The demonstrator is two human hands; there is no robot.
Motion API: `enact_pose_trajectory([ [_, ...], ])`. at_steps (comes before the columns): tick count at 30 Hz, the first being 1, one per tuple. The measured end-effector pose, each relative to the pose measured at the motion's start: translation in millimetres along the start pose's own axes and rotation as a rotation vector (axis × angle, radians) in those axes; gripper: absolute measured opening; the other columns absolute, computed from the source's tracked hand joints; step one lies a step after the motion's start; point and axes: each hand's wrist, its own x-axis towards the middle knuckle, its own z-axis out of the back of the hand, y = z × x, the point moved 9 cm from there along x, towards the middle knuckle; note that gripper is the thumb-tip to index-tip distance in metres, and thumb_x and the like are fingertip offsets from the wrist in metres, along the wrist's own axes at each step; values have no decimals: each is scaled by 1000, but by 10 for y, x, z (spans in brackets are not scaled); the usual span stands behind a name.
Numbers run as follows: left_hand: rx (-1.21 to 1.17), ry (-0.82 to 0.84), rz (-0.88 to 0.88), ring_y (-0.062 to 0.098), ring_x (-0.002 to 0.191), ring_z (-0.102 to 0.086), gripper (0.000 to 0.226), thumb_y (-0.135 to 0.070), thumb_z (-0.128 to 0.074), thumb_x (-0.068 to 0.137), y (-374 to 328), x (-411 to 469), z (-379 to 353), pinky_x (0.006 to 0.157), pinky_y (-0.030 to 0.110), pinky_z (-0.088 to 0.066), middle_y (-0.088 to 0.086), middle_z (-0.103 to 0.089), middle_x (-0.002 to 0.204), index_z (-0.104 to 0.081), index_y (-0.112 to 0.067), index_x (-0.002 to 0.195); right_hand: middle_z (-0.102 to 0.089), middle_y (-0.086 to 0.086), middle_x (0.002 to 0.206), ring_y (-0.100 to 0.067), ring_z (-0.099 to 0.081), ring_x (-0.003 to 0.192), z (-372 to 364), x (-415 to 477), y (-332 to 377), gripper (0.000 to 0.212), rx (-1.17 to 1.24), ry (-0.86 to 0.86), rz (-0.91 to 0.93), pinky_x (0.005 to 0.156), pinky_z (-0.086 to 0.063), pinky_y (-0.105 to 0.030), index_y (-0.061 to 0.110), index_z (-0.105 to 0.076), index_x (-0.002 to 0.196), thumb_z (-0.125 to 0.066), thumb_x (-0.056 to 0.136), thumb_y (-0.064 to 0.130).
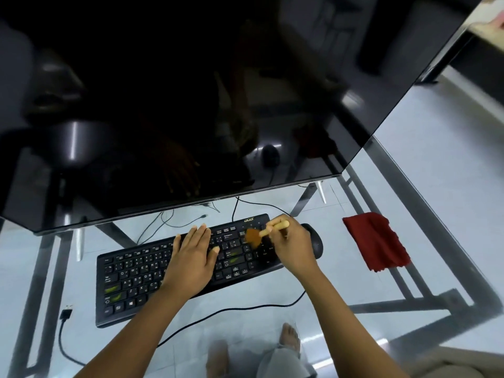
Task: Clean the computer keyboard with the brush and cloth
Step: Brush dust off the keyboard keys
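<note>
The black plastic computer keyboard (131,276) is lying on the glass tabletop (409,186). The right hand (294,248) is gripping the wooden-handled brown-bristled brush (263,232) over its three-o'clock end — the left hand (193,259) is pressing flat, fingers straight, on the middle keys. Light outward strokes seem best; the red cloth (377,242) is waiting at three o'clock.
</note>
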Motion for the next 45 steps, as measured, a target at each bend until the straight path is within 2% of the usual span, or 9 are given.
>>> enact_pose_trajectory([
  [10, 53, 16, -52, 14, 149, -5, 83, -59, 2, 85, 29, -22, -16, 116, 35, 6, -2, -16, 161, -20, -17, 153, -65, 8, 89, 8, -59, 77, 190, -44, -5, 11, -30, -94, 23, 68, -42, -2, 14, -64, 87, -57, 94, 9],
  [21, 26, 35, -26, 14, 149, 1, 58, -42, -27, 103, 17, -10, 10, 118, 37, 6, -1, -11, 162, -16, -16, 154, -71, 2, 74, -9, -68, 72, 164, -214, -73, 9, -100, -37, 121, 70, -55, -28, 15, -64, 90, -57, 95, 12],
  [24, 23, 42, -17, 14, 149, 2, 58, -43, -27, 103, 7, -10, 3, 118, 38, 6, -2, -9, 162, -15, -17, 154, -63, 4, 97, -2, -62, 94, 253, -262, -73, 15, -28, -147, 87, 79, -50, -16, 20, -69, 95, -60, 93, 7],
  [28, 26, 44, -16, 14, 149, 2, 59, -43, -26, 103, 9, -11, -1, 119, 38, 6, -1, -8, 162, -14, -17, 154, -69, 5, 70, -5, -65, 66, 163, -325, -26, 13, -80, -91, 141, 65, -54, -23, 13, -65, 84, -58, 95, 11],
  [31, 24, 41, -12, 14, 149, 3, 59, -44, -26, 103, 2, -15, 2, 119, 39, 6, -1, -7, 162, -14, -17, 154, -62, 5, 96, -2, -60, 89, 183, -348, -77, 9, -42, -108, 121, 73, -49, -14, 13, -68, 93, -59, 93, 11],
  [35, 32, 42, -17, 14, 149, 4, 59, -44, -25, 103, 6, -17, -6, 119, 38, 7, -2, -6, 162, -13, -18, 154, -71, 0, 75, -6, -66, 68, 192, -324, -127, 12, -2, -101, 98, 63, -49, -14, 10, -65, 87, -57, 95, 13],
  [39, 8, 33, -16, 14, 149, 3, 59, -43, -27, 103, -6, -19, 13, 118, 38, 7, -1, -7, 162, -14, -17, 154, -65, 2, 95, -3, -62, 88, 253, -287, -168, 13, 10, -142, 63, 74, -46, -8, 11, -70, 97, -59, 93, 6],
  [42, 14, 38, -20, 14, 149, 3, 59, -44, -26, 103, 1, -18, 6, 118, 37, 8, -2, -7, 162, -13, -17, 154, -69, 5, 66, -4, -65, 65, 164, -254, -193, 10, 101, -94, 9, 64, -51, -15, 7, -67, 90, -58, 94, 8],
  [45, 23, 42, -20, 14, 149, 4, 59, -44, -25, 103, 7, -21, 5, 118, 37, 8, -2, -6, 162, -13, -17, 154, -66, 6, 85, 1, -62, 80, 162, -244, -127, 10, 118, -127, -13, 69, -45, -6, 10, -69, 93, -60, 91, 4],
])
